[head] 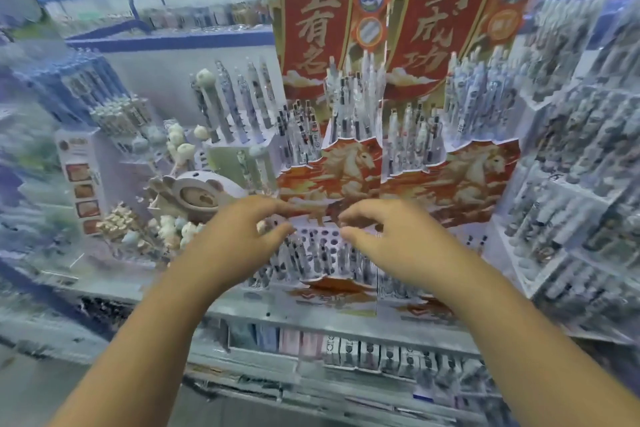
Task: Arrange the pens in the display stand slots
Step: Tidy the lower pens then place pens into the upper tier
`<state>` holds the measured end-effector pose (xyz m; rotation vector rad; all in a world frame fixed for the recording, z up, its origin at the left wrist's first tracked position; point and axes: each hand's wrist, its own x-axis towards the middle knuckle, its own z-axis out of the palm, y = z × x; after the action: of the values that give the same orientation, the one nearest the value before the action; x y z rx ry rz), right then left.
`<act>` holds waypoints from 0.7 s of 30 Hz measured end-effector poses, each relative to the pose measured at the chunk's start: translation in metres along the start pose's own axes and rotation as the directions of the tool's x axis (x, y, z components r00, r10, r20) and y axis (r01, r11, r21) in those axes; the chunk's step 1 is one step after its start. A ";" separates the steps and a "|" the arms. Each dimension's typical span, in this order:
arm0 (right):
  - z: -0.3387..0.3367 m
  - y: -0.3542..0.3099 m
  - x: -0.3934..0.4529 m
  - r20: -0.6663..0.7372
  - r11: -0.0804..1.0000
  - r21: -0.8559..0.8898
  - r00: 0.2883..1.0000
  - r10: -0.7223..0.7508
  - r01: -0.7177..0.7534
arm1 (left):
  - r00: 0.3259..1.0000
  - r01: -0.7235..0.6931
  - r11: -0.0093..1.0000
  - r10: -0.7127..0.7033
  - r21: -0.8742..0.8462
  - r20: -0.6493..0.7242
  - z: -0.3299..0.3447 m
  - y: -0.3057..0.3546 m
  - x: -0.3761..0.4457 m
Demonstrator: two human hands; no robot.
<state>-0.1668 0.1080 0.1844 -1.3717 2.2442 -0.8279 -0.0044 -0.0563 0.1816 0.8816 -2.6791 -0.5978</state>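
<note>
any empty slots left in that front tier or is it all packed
Free: the dark empty slots at the back of the front tier, between the left hand and right hand. Crowded: the pens in front and the upper tiers.

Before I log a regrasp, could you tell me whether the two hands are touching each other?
Apart: the head view shows red stand between left hand and right hand.

Bright even light, smeared edges

"榜上有名" and "到成功" on red display stand point(304, 28) banners.
</note>
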 end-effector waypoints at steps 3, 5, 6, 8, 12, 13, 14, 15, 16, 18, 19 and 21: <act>0.012 -0.007 0.000 -0.019 0.994 -0.064 0.996 0.083 -0.084 | 0.995 -0.092 0.996 0.091 0.022 0.047 0.012 -0.017 0.003; 0.019 -0.011 0.001 -0.063 0.987 -0.085 0.989 0.134 -0.140 | 0.988 -0.148 0.989 0.148 0.002 0.041 0.018 -0.027 0.006; 0.022 -0.012 0.000 -0.083 0.982 -0.104 0.985 0.152 -0.160 | 0.983 -0.176 0.984 0.176 0.001 0.053 0.019 -0.030 0.009; 0.023 -0.012 -0.001 -0.110 0.969 -0.143 0.976 0.186 -0.201 | 0.970 -0.223 0.975 0.221 0.018 0.100 0.020 -0.035 0.015; 0.024 -0.013 0.002 -0.098 0.936 -0.213 0.959 0.264 -0.280 | 0.949 -0.252 0.968 0.245 0.011 0.199 0.013 -0.037 0.025; 0.023 -0.012 0.002 -0.093 0.932 -0.220 0.958 0.272 -0.286 | 0.944 -0.250 0.968 0.237 0.026 0.231 0.011 -0.035 0.026; 0.023 -0.012 0.003 -0.084 0.932 -0.223 0.958 0.274 -0.286 | 0.938 -0.251 0.966 0.226 0.066 0.262 0.010 -0.032 0.028; 0.023 -0.012 0.004 -0.073 0.932 -0.220 0.957 0.280 -0.289 | 0.935 -0.256 0.959 0.216 0.117 0.281 0.011 -0.030 0.030; 0.022 -0.013 0.005 -0.065 0.931 -0.218 0.956 0.286 -0.293 | 0.936 -0.260 0.953 0.208 0.158 0.284 0.013 -0.029 0.032; 0.022 -0.013 0.008 -0.060 0.927 -0.229 0.955 0.290 -0.296 | 0.945 -0.260 0.947 0.208 0.191 0.253 0.016 -0.027 0.032; 0.023 -0.012 0.009 -0.063 0.928 -0.232 0.957 0.283 -0.290 | 0.947 -0.264 0.944 0.215 0.199 0.237 0.017 -0.027 0.031; 0.023 -0.008 0.012 -0.067 0.937 -0.220 0.962 0.264 -0.272 | 0.947 -0.282 0.938 0.238 0.204 0.215 0.020 -0.030 0.031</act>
<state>-0.1538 0.0877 0.1720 -1.1097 2.5454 -0.5193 -0.0206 -0.0912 0.1541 0.5255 -3.0158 -0.3247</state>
